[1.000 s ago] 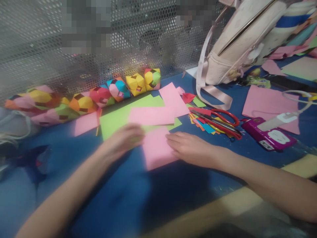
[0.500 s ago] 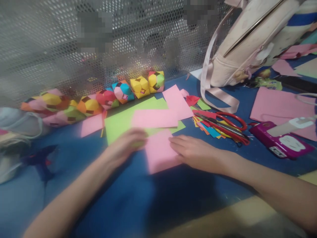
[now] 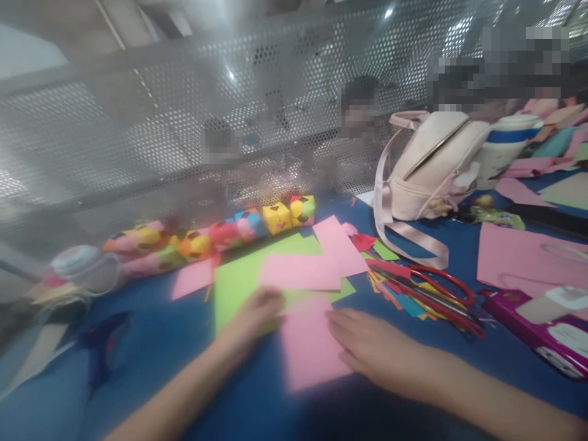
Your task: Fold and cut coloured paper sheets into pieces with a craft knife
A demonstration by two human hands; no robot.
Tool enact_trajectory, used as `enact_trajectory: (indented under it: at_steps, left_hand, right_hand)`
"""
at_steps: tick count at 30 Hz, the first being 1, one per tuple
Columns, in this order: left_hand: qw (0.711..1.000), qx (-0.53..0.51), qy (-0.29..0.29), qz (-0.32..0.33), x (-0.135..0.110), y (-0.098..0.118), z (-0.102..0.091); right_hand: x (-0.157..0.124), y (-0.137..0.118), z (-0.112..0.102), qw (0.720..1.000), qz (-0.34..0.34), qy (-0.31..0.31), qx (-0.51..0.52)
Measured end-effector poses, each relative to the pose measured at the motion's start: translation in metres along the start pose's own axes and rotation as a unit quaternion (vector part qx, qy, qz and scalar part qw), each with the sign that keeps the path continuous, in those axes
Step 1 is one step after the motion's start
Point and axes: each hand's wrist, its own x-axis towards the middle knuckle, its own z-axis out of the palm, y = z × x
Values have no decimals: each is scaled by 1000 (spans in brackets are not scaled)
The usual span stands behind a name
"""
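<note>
A square of pink paper [image 3: 309, 352] lies on the blue table in front of me. My right hand [image 3: 367, 343] rests on its right side, fingers stretched out flat. At the paper's upper left edge is my left hand [image 3: 261, 309], its fingers smeared by motion, so I cannot tell whether they grip it. Just beyond are a pink paper strip [image 3: 301, 272] and another pink piece [image 3: 340, 245], both lying over a larger green sheet [image 3: 239, 294].
Several folded paper balls [image 3: 276, 218] line the perforated metal screen [image 3: 285, 165]. Red-handled scissors [image 3: 441, 294] lie on coloured paper strips. Rightward are a purple device [image 3: 528, 324], a pink sheet [image 3: 514, 257] and a backpack [image 3: 422, 165]. A dark blue glue gun [image 3: 103, 343] is left. People sit behind the screen.
The view has tilted upward, so the table things appear lower and more of the screen and the people behind it shows. Both hands stay at the same edges of the pink paper.
</note>
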Motion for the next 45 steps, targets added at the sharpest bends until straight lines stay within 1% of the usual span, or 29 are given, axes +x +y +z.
enact_trajectory:
  at_steps: [3, 7, 11, 14, 19, 21, 22, 23, 24, 26, 27, 28, 29, 30, 32, 33, 35, 37, 40, 42, 43, 45]
  left_hand:
    - [1000, 1, -1, 3, 3, -5, 2]
    - [999, -1, -14, 29, 6, -15, 8]
    - [997, -57, 21, 45, 7, -25, 12]
    - [996, -81, 11, 41, 10, -32, 14]
    - [996, 22, -5, 91, 17, -46, 15]
    - [994, 34, -5, 100, 18, -47, 14]
    - [994, 35, -3, 105, 17, -45, 13]
    - [993, 41, -4, 111, 15, -42, 12]
    - [991, 50, -6, 122, 12, -38, 11]
    - [985, 73, -19, 156, 4, -28, 10]
    - [979, 83, -22, 184, 0, -23, 11]
    - [971, 96, -15, 217, -5, -19, 11]
    - [961, 109, -2, 254, -9, -17, 12]
    - [948, 122, 13, 293, -13, -16, 13]
    - [922, 137, 32, 361, -18, -19, 15]
    - [913, 130, 28, 386, -19, -22, 15]
    - [912, 90, 11, 399, -20, -30, 16]
    - [931, 49, -4, 362, -16, -38, 16]
    - [957, 36, -58, 281, -8, -48, 17]
    - [961, 28, -90, 260, -3, -53, 19]
    - [961, 23, -97, 257, -2, -54, 20]
    - [964, 26, -93, 248, -2, -56, 22]
  right_hand:
    - [0, -1, -1, 1000, 1, -6, -4]
    - [1, 0, -2, 1000, -6, -1, -4]
    - [3, -1, -7, 1000, 2, -21, 2]
    - [2, -2, -8, 1000, 8, -20, 12]
    - [1, 3, -1, 999, 4, 5, 36]
    - [2, 6, 4, 996, 22, 25, 80]
    - [4, 8, 6, 991, 46, 48, 113]
    - [6, 11, 7, 982, 81, 84, 147]
    - [8, 13, 8, 967, 125, 129, 183]
    - [12, 17, 8, 915, 207, 225, 262]
    - [13, 17, 7, 885, 231, 257, 311]
    - [14, 17, 5, 859, 241, 265, 366]
    - [14, 16, 3, 838, 242, 252, 419]
    - [13, 14, 0, 824, 237, 226, 462]
    - [9, 8, -6, 813, 232, 177, 505]
    - [7, 4, -9, 812, 233, 171, 507]
    - [5, -1, -11, 809, 235, 197, 501]
    - [6, -2, -11, 799, 232, 221, 509]
    - [14, 0, -6, 785, 215, 199, 545]
    - [19, 1, -4, 779, 204, 184, 563]
    - [21, 1, -4, 778, 203, 184, 566]
    - [22, -1, -6, 783, 201, 182, 560]
